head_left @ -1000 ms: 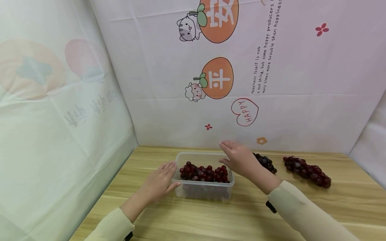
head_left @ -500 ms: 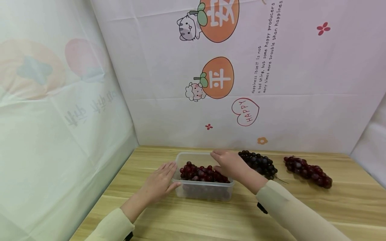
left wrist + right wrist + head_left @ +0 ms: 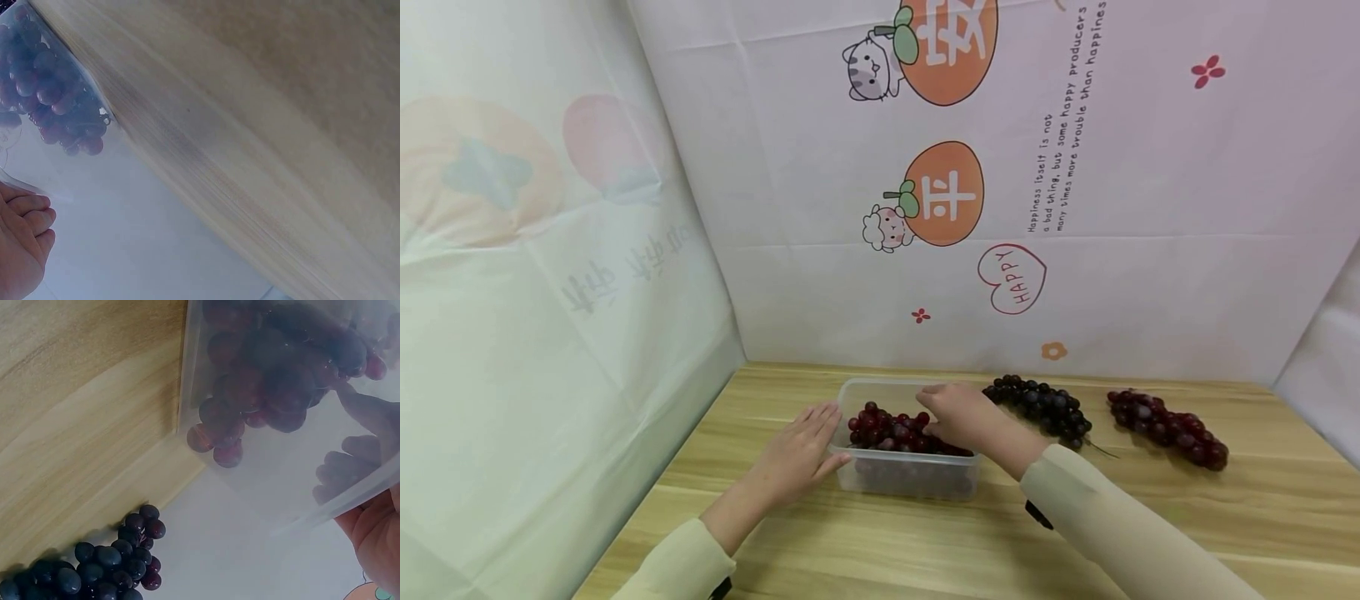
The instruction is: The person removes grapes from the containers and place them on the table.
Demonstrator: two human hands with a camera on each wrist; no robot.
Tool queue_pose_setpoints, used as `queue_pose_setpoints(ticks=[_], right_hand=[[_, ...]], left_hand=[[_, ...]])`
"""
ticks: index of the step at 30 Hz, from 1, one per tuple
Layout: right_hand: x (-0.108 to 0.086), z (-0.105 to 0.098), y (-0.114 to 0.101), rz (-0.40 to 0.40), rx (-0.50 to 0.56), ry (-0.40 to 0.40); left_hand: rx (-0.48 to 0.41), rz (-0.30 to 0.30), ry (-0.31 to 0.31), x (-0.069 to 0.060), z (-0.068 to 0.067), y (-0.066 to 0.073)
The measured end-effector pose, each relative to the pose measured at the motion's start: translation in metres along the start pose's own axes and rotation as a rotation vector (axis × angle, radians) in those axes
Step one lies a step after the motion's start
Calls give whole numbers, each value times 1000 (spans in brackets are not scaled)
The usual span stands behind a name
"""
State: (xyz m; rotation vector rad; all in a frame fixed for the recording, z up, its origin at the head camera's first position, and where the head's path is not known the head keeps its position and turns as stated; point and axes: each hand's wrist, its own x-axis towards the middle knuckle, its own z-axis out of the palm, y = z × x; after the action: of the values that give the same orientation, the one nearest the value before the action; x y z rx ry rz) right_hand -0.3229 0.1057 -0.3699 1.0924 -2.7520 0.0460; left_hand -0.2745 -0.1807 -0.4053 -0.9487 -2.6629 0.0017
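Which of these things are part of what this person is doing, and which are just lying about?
In use:
Clear plastic box, with the left grip at its rim
Red grapes inside it, with the right grip at them

Apparently just there, untouched now:
Dark grape bunch beside the box
Red grape bunch farther right
Printed white cloth hanging behind
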Motion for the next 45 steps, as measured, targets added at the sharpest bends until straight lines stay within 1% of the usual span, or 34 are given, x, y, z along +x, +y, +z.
queue_pose_setpoints(ticks=[4,9,11,17,21,23,29,30,36,42,45], right_hand=[[3,2,1,-4,0,-33],[5,6,2,-19,-7,-51],[7,7,2,-11,-14,-68],[13,15,4,26,-26,-149],[17,19,5,19,-41,-165],[18,19,5,24,-26,-181],[23,19,4,65,106,-249],[24,19,4,71,120,-255],[26,19,4,59,130,-262],[28,19,2,41,79,-268],[29,18,1,46,66,-293]], left_hand=[[2,0,0,0,1,0],[-6,-10,-11,0,1,0],[-11,-14,-14,0,1,1],[-10,-14,-9,0,1,1],[3,-6,-2,0,1,0],[0,-3,1,0,1,0],[0,-3,2,0,3,-1],[-1,-3,3,0,3,-1],[2,-4,1,0,2,0],[-1,-8,-5,1,1,1],[3,-7,-8,1,1,0]])
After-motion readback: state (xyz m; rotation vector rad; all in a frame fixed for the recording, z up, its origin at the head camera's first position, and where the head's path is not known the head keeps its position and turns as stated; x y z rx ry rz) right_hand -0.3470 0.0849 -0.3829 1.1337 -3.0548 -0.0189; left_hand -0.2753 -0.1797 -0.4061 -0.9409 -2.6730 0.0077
